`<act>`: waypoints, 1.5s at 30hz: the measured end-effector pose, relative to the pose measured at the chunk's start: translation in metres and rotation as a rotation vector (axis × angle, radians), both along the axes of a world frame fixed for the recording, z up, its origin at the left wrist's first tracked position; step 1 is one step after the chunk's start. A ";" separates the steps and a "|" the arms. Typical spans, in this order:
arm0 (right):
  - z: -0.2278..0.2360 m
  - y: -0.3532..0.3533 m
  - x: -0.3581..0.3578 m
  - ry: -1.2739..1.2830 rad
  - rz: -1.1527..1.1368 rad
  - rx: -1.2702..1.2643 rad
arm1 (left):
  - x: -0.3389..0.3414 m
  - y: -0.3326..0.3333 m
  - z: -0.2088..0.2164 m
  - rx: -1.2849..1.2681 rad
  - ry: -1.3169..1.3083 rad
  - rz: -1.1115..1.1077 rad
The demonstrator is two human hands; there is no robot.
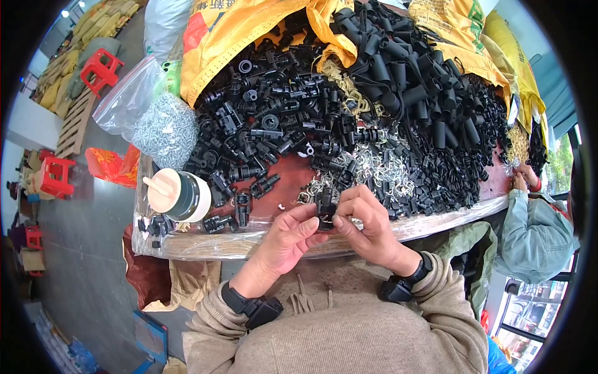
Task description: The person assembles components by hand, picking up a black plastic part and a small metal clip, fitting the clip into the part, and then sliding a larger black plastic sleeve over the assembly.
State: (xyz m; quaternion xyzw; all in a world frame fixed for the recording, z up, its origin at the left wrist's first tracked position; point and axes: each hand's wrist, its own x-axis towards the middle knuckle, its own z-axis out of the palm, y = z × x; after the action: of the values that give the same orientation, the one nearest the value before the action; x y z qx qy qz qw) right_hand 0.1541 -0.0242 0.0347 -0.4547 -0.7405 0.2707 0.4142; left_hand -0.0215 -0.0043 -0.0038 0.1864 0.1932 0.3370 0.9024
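Above the near edge of the table, my left hand pinches a small black plastic part between thumb and fingers. My right hand is closed at the part's right side, thumb and index finger pressed together against it. Whether those fingertips also hold something tiny cannot be made out. Just beyond both hands lie small pale clips and a spread of shiny clips with black bits. A big heap of black plastic fittings covers the table behind my left hand.
A cup with a pink lid stands at the table's left edge, by a bag of silvery screws. Black tubes pile up at the back under yellow woven sacks. Another person works at the right; red stools stand left.
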 end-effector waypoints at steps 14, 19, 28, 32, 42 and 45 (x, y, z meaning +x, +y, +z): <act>0.005 0.006 0.005 -0.253 0.045 0.203 | -0.001 0.003 0.003 0.000 0.158 -0.070; 0.005 0.007 0.009 -0.192 0.088 0.081 | 0.001 0.005 0.007 -0.003 0.218 -0.122; -0.001 0.005 0.025 0.029 0.070 -0.259 | 0.005 0.006 0.016 0.032 0.309 -0.151; -0.008 0.006 0.047 -0.037 0.065 -0.275 | 0.003 0.008 0.017 0.020 0.283 -0.153; 0.005 0.093 0.091 -0.374 -0.157 0.094 | 0.002 0.010 0.008 0.015 0.262 -0.117; -0.009 0.126 0.085 -0.479 -0.212 0.147 | 0.002 0.010 0.009 -0.019 0.250 -0.103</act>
State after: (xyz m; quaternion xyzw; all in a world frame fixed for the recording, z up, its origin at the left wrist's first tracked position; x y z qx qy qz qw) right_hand 0.2388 0.1014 0.0260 -0.5496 -0.7833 0.0560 0.2852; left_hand -0.0191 0.0056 0.0052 0.2280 0.2976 0.2624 0.8892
